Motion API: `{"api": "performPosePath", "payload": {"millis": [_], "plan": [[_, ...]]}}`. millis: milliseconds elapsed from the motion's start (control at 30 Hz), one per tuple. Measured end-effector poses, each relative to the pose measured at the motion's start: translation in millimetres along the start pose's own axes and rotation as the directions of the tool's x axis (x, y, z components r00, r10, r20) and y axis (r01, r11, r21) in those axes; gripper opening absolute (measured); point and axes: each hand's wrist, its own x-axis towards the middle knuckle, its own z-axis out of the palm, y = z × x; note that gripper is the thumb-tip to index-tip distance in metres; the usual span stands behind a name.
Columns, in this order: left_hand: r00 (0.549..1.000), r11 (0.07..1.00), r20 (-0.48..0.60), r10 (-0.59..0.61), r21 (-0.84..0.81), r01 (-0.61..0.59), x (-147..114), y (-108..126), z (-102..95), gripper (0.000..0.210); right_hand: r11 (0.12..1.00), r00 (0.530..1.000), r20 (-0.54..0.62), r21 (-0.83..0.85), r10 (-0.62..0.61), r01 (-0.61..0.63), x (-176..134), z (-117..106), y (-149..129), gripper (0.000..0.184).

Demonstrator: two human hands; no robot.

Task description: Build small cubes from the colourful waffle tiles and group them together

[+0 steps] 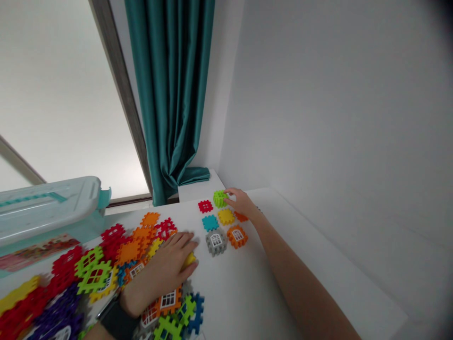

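Note:
My right hand [242,203] reaches to the far end of the white table [244,293]. Its fingers and thumb close on the lime-green interlocking tile [220,198], which looks like a small stack. Close by lie a red tile [205,206], a blue tile [210,222], a yellow tile [226,216], a grey window tile [216,241] and an orange window tile [237,236]. Another orange tile [241,216] is partly hidden under my right hand. My left hand [170,259], below a dark watch, curls over the loose pile around another yellow tile [190,259], mostly covered by the fingers.
Mixed interlocking tiles [129,252] in several colours heap across the table's left side. Behind them stands a pale turquoise lidded box [53,212]. A green curtain [170,94] hangs at the back, and a wall [318,141] borders the right.

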Motion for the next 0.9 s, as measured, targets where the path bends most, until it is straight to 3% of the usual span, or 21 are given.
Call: {"api": "performPosePath", "payload": {"millis": [167, 300, 433, 567, 700, 800, 900], "plan": [[1.000, 1.000, 0.013, 0.002, 0.014, -0.003, 0, 0, 1.6, 0.037, 1.000, 0.999, -0.035, -0.004, -0.020, 0.020, 1, -4, -8, 0.034], [1.000, 1.000, 0.011, 0.022, 0.005, -0.022, -1, -2, -0.9, 0.038, 0.999, 0.997, -0.056, -0.001, -0.053, 0.053, 4, -8, -23, 0.023], [0.996, 0.995, 0.001, 0.087, -0.051, -0.087, -2, -11, -21.9, 0.030, 0.992, 0.992, -0.044, 0.020, -0.121, 0.122, 4, -11, -48, 0.020], [0.998, 0.999, -0.054, 0.019, -0.043, -0.022, -8, -28, -50.6, 0.029, 0.978, 0.978, 0.007, 0.026, -0.209, 0.209, -2, -12, -82, 0.019], [0.998, 0.998, -0.031, -0.063, -0.003, 0.063, -18, -47, -64.4, 0.024, 0.940, 0.934, 0.106, 0.042, -0.342, 0.339, -16, -9, -125, 0.019], [0.994, 0.993, -0.033, -0.109, 0.041, 0.110, -25, -59, -65.8, 0.020, 0.892, 0.865, 0.220, 0.072, -0.450, 0.446, -30, -4, -158, 0.016], [0.988, 0.986, 0.007, -0.153, 0.073, 0.152, -30, -63, -66.2, 0.018, 0.870, 0.827, 0.298, 0.029, -0.477, 0.492, -43, 2, -183, 0.011]]}}
